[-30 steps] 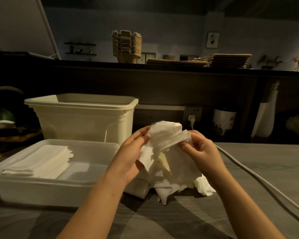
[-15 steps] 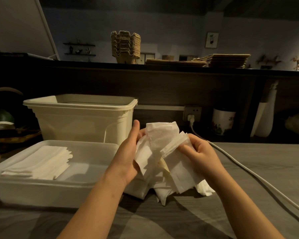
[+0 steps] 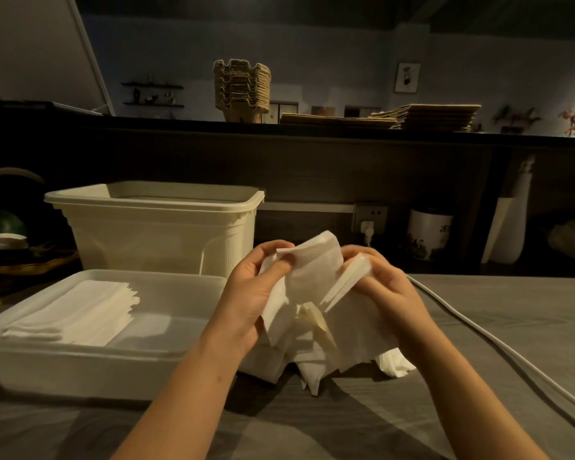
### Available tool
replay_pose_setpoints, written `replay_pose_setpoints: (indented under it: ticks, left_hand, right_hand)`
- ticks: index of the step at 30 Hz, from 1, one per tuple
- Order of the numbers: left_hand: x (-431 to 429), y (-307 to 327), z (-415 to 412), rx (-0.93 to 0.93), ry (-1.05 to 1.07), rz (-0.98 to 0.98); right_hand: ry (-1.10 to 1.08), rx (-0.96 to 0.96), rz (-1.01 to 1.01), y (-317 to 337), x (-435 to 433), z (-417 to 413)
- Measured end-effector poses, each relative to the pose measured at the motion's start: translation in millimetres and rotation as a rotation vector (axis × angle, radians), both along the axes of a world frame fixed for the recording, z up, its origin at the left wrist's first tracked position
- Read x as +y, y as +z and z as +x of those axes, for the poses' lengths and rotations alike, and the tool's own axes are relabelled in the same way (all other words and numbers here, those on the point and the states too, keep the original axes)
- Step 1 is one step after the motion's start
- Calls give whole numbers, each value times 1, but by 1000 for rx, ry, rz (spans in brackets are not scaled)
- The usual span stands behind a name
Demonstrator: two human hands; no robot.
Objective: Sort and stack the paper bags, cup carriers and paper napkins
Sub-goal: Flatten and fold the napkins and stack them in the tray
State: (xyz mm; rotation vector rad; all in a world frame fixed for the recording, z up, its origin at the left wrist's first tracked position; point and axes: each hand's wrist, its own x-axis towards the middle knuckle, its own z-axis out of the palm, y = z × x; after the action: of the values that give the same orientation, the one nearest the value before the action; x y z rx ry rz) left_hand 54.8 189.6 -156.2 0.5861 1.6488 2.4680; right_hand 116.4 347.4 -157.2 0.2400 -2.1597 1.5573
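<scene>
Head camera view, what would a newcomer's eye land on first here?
The left hand and right hand pinch a crumpled bunch of white napkins at centre frame. Left of them, a neat napkin stack lies in a shallow white tray. On the dark ledge behind stand stacked cup carriers, with flat paper bags to their right.
</scene>
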Motion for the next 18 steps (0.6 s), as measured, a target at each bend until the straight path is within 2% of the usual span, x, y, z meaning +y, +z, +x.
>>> replay_pose_setpoints:
  ticks: [3,6,10,14,18]
  left_hand:
    - [1,1,0,63,113,-32]
    - [2,2,5,252,220,-156]
    - [3,0,9,409,185,-250]
    - [3,2,10,425,183,-227]
    - [4,5,14,317,181,-169]
  right_hand:
    - [74,40,-145,1,5,1]
    - [83,54,-105,1,3,1]
    - [54,104,-44,-3,-1,0]
    - [-22,208,-44,-2,0,-1]
    - [-46,223,-4,-3,-1,-1]
